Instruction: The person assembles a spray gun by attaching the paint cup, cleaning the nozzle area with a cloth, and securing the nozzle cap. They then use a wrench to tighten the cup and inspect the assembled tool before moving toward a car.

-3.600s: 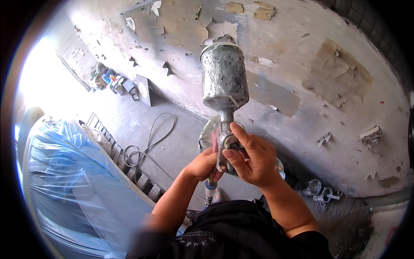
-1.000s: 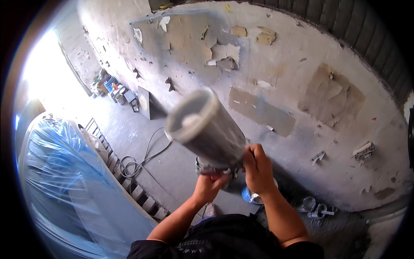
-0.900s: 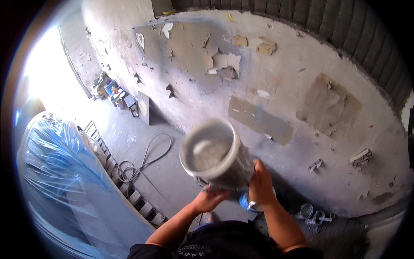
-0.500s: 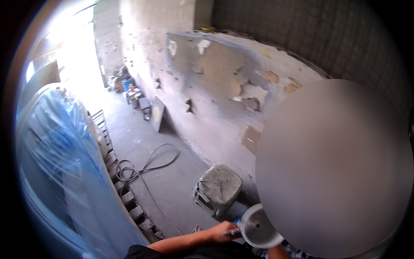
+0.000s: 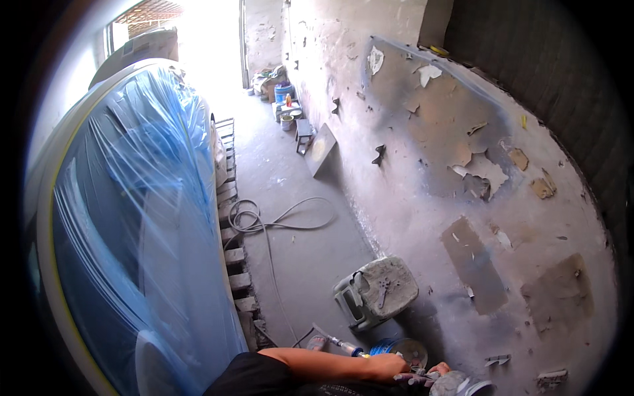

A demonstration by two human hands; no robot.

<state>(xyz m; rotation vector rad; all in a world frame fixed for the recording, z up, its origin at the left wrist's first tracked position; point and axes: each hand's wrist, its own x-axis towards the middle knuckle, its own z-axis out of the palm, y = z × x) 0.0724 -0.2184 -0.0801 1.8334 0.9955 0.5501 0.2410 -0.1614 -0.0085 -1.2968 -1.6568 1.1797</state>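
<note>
At the lower edge, my left hand (image 5: 388,367) is closed around the grey body of what looks like a spray gun (image 5: 415,380). A silver and blue hose fitting (image 5: 347,346) lies just left of that hand. My right hand (image 5: 439,369) is on the gun's other side, its fingers bent against it and partly hidden. Beside it a dusty cup (image 5: 465,385) with a pale rim lies tilted to the right; its inside is not visible. Beyond my hands stands a round blue-sided can (image 5: 396,347) with a greyish top.
A dusty plastic stool (image 5: 389,290) with a small flat tool on top stands ahead. A coiled hose (image 5: 290,223) crosses the floor. Left is a large body wrapped in blue-tinted film (image 5: 165,218); right, a peeling wall (image 5: 422,218). Farther off are a leaning board (image 5: 321,150) and paint tubs (image 5: 282,92).
My view has swung left, so the stool and wall sit farther right. The cup has gone from facing up to tilted rightward. A blurred round patch at the right is gone.
</note>
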